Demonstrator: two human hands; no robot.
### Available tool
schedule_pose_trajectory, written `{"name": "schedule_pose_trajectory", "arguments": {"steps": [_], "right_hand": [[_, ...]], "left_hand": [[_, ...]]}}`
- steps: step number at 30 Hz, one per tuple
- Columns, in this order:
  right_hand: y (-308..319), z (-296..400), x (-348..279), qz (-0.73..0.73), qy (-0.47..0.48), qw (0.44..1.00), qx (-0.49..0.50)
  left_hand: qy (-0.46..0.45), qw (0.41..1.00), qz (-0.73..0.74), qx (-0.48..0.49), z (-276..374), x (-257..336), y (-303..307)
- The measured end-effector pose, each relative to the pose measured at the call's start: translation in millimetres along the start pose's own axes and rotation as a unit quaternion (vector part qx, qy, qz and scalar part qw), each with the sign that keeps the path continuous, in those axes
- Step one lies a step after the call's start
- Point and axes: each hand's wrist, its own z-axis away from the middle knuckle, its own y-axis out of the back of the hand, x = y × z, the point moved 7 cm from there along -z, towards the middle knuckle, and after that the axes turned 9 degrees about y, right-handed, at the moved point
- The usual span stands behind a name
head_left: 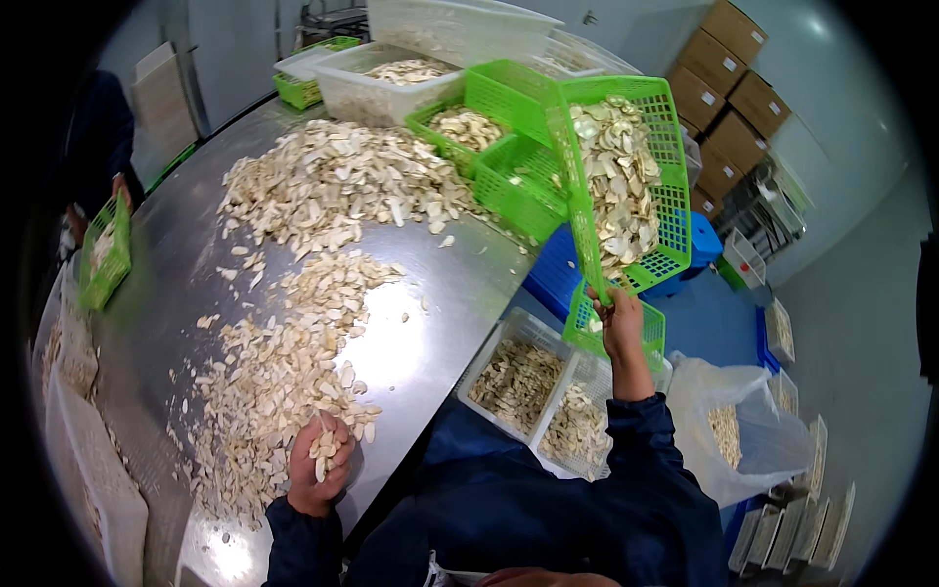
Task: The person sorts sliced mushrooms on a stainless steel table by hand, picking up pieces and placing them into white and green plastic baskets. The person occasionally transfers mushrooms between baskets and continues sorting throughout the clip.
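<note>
My left hand (318, 466) is curled around a few pale dried slices (323, 449), just over the near end of a loose spread of slices (271, 381) on the steel table (469, 286). My right hand (622, 323) grips the near rim of a green plastic basket (673, 147). That basket is raised and tilted, with many larger slices (616, 183) lying inside it. A smaller green basket (653, 334) sits below my right hand, partly hidden by it. A larger heap of slices (345, 172) covers the far part of the table.
Green baskets (521, 191) and white tubs (392, 95) line the table's far edge. Tubs of slices (517, 381) stand by my body, beside an open plastic bag (763, 433). Cardboard boxes (722, 95) are stacked behind. At left, another person (103, 139) holds a green basket (106, 249).
</note>
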Motion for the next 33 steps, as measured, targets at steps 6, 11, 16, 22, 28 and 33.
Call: {"name": "schedule_pose_trajectory", "arguments": {"steps": [6,11,16,22,28,33], "right_hand": [[-75.5,21.5,-1.5,0.042,-0.029,0.996,-0.069],[-119.5,27.5,12.6,0.02,-0.054,0.988,-0.145],[-168.7,43.2,27.1,-0.004,-0.095,0.97,-0.222],[-231.7,53.1,41.6,-0.022,-0.137,0.951,-0.276],[-309.3,73.3,29.0,-0.016,-0.197,0.901,-0.386],[-353.7,96.6,23.0,-0.009,-0.244,0.868,-0.432]], "left_hand": [[0.013,1.0,0.007,-0.004,-0.5,0.3,4.3],[0.018,1.0,-0.003,-0.008,-1.0,-0.2,2.3],[0.005,1.0,-0.02,-0.01,-0.6,2.7,-3.6],[0.011,0.996,-0.09,-0.012,9.6,7.2,-13.5],[-0.011,0.998,-0.056,-0.039,2.4,0.7,-6.8],[-0.02,0.996,-0.056,-0.062,0.2,-0.5,-7.1]]}}
